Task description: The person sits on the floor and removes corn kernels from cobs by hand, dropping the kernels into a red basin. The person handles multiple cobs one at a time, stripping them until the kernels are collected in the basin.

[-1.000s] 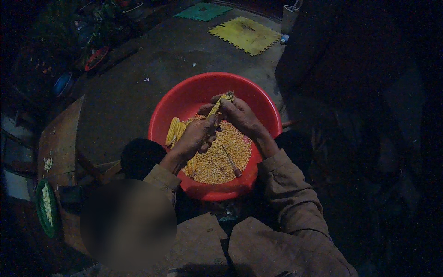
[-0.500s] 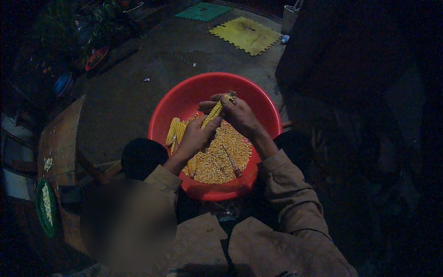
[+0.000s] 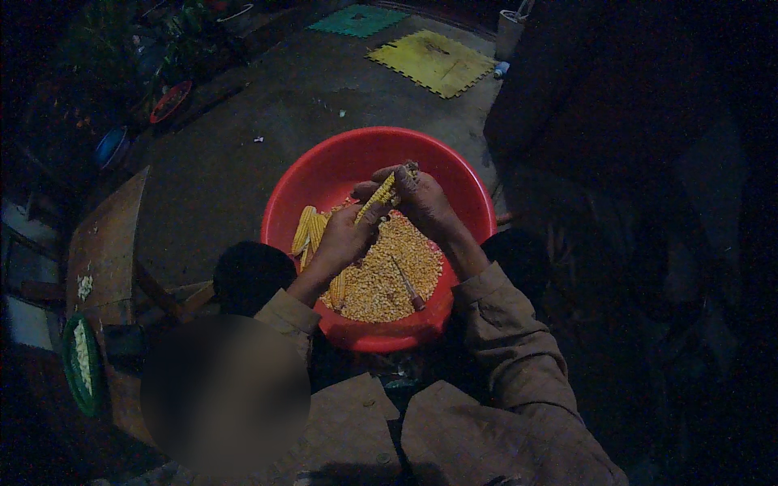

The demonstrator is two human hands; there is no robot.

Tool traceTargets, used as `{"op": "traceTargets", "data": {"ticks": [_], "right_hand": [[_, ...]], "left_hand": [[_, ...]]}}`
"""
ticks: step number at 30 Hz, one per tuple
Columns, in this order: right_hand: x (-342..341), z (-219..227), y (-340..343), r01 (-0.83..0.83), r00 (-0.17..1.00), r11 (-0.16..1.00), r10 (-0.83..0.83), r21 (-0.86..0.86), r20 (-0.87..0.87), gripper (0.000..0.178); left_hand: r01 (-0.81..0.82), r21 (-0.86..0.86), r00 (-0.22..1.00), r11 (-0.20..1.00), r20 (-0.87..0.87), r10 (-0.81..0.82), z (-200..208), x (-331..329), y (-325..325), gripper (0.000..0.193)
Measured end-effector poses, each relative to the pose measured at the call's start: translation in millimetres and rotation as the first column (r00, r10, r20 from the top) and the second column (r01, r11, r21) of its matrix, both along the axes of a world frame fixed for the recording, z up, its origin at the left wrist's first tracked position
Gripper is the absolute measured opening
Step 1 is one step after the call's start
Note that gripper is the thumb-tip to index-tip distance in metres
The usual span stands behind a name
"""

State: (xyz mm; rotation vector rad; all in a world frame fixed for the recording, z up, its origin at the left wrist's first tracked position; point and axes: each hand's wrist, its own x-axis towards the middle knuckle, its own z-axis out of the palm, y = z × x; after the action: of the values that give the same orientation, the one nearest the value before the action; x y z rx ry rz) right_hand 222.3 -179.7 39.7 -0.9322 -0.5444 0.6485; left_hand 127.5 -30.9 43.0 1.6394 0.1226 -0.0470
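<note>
A round red plastic basin sits on the ground between my knees, holding a heap of loose yellow corn kernels. Both hands grip one yellow corn cob above the kernels. My left hand holds its lower end and my right hand wraps its upper end. Several whole cobs lie against the basin's left inner wall. A thin tool with a reddish handle lies on the kernels.
The ground is dim grey concrete. A yellow foam mat and a green one lie at the far end. A wooden bench stands at left, with a green dish near it. Pots and plants crowd the upper left.
The cob has tilted and dropped slightly lower over the kernels. Both hands stay on it, shifting only a little.
</note>
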Motion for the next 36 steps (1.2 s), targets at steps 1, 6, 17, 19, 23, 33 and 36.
{"op": "traceTargets", "data": {"ticks": [1, 6, 17, 19, 23, 33, 36], "right_hand": [[-3.1, 6.4, 0.4, -0.020, 0.998, 0.999, 0.022, 0.036, -0.058, 0.032], [-6.0, 10.0, -3.1, -0.022, 1.000, 1.000, 0.022, -0.011, 0.022, 0.038], [-6.4, 11.5, 0.0, -0.065, 0.998, 0.994, 0.065, 0.084, 0.005, 0.041], [-8.2, 13.3, -1.6, -0.065, 0.998, 0.994, 0.064, 0.088, 0.018, 0.043], [-10.2, 14.1, 3.8, -0.042, 0.998, 0.990, 0.047, 0.135, -0.034, 0.046], [-4.7, 7.9, 0.8, -0.038, 0.998, 0.999, 0.037, 0.026, 0.046, 0.034], [-6.9, 6.3, -2.4, -0.055, 0.998, 0.995, 0.052, 0.088, 0.044, 0.035]], "left_hand": [[-0.025, 0.070, 0.999, 0.997, 0.049, 0.021, -2.7, 1.7, -0.6, 0.045], [-0.029, 0.034, 0.998, 0.999, -0.051, 0.031, 4.6, -0.8, -0.9, 0.045], [-0.008, 0.078, 0.999, 0.997, 0.052, 0.004, 1.2, -0.2, 2.4, 0.038], [0.002, 0.036, 1.000, 0.999, 0.007, -0.002, 0.1, 0.5, 3.8, 0.037], [0.004, -0.011, 1.000, 1.000, 0.008, -0.004, 4.4, -1.6, 4.3, 0.042], [-0.011, 0.095, 0.996, 0.995, 0.085, 0.003, -13.2, 3.4, 6.0, 0.039], [-0.015, 0.087, 0.999, 0.996, 0.049, 0.011, -7.0, 2.8, 4.8, 0.037]]}}
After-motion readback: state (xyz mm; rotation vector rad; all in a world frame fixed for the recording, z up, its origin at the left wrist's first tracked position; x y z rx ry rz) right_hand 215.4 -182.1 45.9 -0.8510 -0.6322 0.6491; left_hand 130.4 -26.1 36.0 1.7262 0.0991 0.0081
